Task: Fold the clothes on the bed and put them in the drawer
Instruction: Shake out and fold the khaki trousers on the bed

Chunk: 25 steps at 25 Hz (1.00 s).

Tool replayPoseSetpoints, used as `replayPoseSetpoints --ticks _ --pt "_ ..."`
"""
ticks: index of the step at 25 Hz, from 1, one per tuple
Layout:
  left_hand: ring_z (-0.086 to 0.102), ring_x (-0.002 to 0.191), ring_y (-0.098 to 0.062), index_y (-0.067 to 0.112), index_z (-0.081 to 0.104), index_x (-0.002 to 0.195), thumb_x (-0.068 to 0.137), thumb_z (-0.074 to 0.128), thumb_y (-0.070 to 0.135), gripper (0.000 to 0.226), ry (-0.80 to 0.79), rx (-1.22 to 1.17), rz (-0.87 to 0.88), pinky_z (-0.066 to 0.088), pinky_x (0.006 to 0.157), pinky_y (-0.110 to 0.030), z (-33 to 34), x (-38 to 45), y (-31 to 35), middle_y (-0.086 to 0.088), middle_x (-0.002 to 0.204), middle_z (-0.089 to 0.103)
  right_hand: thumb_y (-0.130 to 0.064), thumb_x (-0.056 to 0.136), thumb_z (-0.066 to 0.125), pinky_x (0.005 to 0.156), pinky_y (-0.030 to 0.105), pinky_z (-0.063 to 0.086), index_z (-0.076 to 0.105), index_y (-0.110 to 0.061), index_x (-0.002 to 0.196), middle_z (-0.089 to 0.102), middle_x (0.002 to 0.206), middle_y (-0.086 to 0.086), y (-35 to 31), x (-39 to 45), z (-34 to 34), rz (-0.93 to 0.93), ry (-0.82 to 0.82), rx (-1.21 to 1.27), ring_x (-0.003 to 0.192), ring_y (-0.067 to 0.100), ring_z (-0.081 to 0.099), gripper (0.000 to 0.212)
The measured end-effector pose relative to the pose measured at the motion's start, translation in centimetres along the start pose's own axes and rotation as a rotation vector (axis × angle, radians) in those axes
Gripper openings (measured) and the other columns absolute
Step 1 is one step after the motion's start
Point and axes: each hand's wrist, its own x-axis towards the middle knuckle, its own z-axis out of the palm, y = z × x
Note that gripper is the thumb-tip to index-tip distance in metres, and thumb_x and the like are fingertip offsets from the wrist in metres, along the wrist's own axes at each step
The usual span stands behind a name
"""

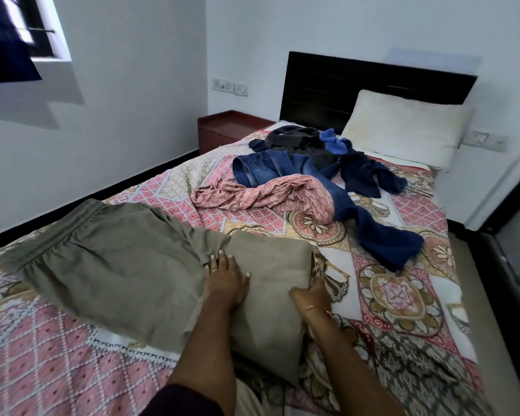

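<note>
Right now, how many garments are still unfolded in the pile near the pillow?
5 visible: grey garment, bright blue garment, jeans, pink printed garment, navy garment. More may be hidden beneath.

Two bare forearms in view. Left hand [226,276]: thin gold ring on one finger. Right hand [311,292]: thin gold bangle at wrist. Dark maroon sleeve edge at left upper arm.

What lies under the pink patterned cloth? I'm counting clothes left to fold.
The pink patterned cloth lies over blue jeans, which stick out behind it and to its right. Whatever else it covers cannot be seen.
</note>
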Motion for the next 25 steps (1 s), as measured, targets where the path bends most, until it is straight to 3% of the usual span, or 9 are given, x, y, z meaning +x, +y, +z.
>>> replayPoseSetpoints --ticks 3,5,10,14,17,19,21,24,25 --pt "0.002 0.145 -0.031 0.009 0.010 0.150 0.097 0.031 0.050 0.070 0.023 -0.080 0.009 0.007 0.117 -0.037 -0.2 0.3 -0.5 -0.015 0.158 -0.001 -0.009 0.078 0.068 0.078 0.039 0.056 0.057 0.000 0.115 0.065 0.104 0.015 -0.7 -0.2 -1.3 0.176 -0.217 0.302 0.088 0.031 0.063 0.039" --pt "0.014 0.144 -0.027 0.010 0.023 0.147 0.095 0.042 0.049 0.068 0.071 -0.214 0.033 0.016 0.114 -0.032 -0.8 0.4 -1.1 -0.012 0.158 0.010 -0.014 0.079 0.068 0.050 0.024 0.052 0.059 -0.001 0.105 0.067 0.077 0.010 -2.3 -0.8 -1.5 0.186 -0.278 0.405 0.060 0.024 0.061 0.030" --pt "0.062 0.099 -0.010 0.000 0.054 0.126 0.082 0.071 0.020 0.051 0.058 -0.872 0.096 0.048 0.085 -0.023 -2.2 0.4 -4.6 -0.009 0.121 0.062 -0.007 0.075 0.060 0.053 0.025 0.046 0.055 -0.002 0.097 0.057 0.070 0.015 -9.7 -3.1 1.9 0.055 -0.348 0.612 0.052 0.022 0.055 0.023" --pt "0.067 0.088 -0.013 0.003 0.066 0.102 0.042 0.076 0.072 0.092 -0.020 -1.336 0.193 0.049 0.091 -0.042 0.1 4.3 -15.2 -0.003 0.096 0.073 0.004 0.086 0.050 0.032 0.013 0.040 0.048 -0.002 0.085 0.051 0.054 0.007 -15.9 -6.0 8.3 -0.019 -0.511 0.633 0.027 0.003 0.046 0.006" --pt "0.069 0.091 -0.025 0.000 0.066 0.113 0.053 0.068 0.075 0.096 -0.111 -1.578 -0.030 0.057 0.070 -0.031 -7.5 -1.0 -16.2 -0.016 0.102 0.070 0.003 0.078 0.058 0.035 0.019 0.048 0.035 0.007 0.128 0.053 0.109 0.021 -18.0 -6.0 16.6 0.016 -0.572 0.551 0.047 0.017 0.064 0.055" --pt "0.071 0.083 -0.026 0.002 0.074 0.099 0.078 0.039 0.072 0.080 -0.144 -1.664 -0.070 0.058 0.062 -0.033 -9.1 -2.2 -17.9 -0.016 0.096 0.072 -0.006 0.058 0.060 0.043 0.029 0.055 0.022 0.006 0.139 0.032 0.143 0.024 -17.5 -5.0 21.8 0.032 -0.570 0.479 0.096 0.039 0.064 0.090" --pt "0.071 0.080 -0.025 0.009 0.078 0.081 0.086 0.041 0.061 0.064 -0.210 -1.616 -0.103 0.057 0.060 -0.032 -10.9 -3.5 -19.5 -0.014 0.093 0.073 -0.010 0.057 0.057 0.058 0.036 0.059 0.020 0.000 0.142 0.027 0.146 0.025 -15.9 -2.8 27.3 0.058 -0.565 0.470 0.115 0.043 0.053 0.094" --pt "0.070 0.085 -0.019 0.011 0.072 0.090 0.082 0.070 0.022 0.014 -0.250 -1.088 -0.133 0.057 0.074 -0.030 -11.7 -3.2 -22.0 -0.009 0.095 0.073 -0.011 0.075 0.057 0.090 0.041 0.052 0.018 -0.003 0.144 0.019 0.150 0.023 -16.2 -6.3 24.9 -0.057 -0.468 0.317 0.120 0.037 0.050 0.080" --pt "0.068 0.091 -0.022 0.010 0.069 0.097 0.080 0.071 0.017 0.019 -0.217 -0.940 -0.163 0.055 0.085 -0.034 -11.6 -3.1 -22.6 -0.010 0.100 0.072 -0.012 0.080 0.055 0.102 0.037 0.042 0.022 -0.001 0.143 0.019 0.151 0.021 -15.8 -7.0 24.2 -0.143 -0.386 0.230 0.127 0.034 0.043 0.072"
